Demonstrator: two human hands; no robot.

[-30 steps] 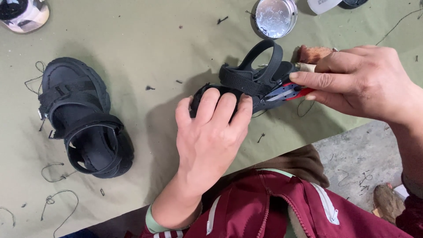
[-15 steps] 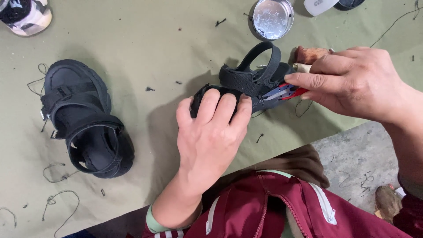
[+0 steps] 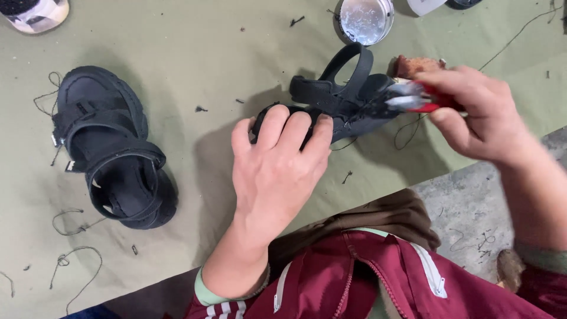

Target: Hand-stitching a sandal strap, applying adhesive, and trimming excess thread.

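While your left hand [image 3: 277, 171] pins the black sandal [image 3: 336, 100] to the counter [image 3: 195, 53], its grip closed over the sole, your right hand [image 3: 478, 112] grips a red-handled tool [image 3: 422, 100]; a slip could nick those fingers. Open room lies leftward before the second sandal [image 3: 112, 150]; the counter edge runs close below.

Black strappy sandal [image 3: 339, 103] tilted on side, green cloth.

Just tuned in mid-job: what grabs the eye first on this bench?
At centre, the left hand presses a black sandal onto the green cloth while the right hand works a red-handled tool at its strap end. A matching sandal lies apart at left, among loose threads.
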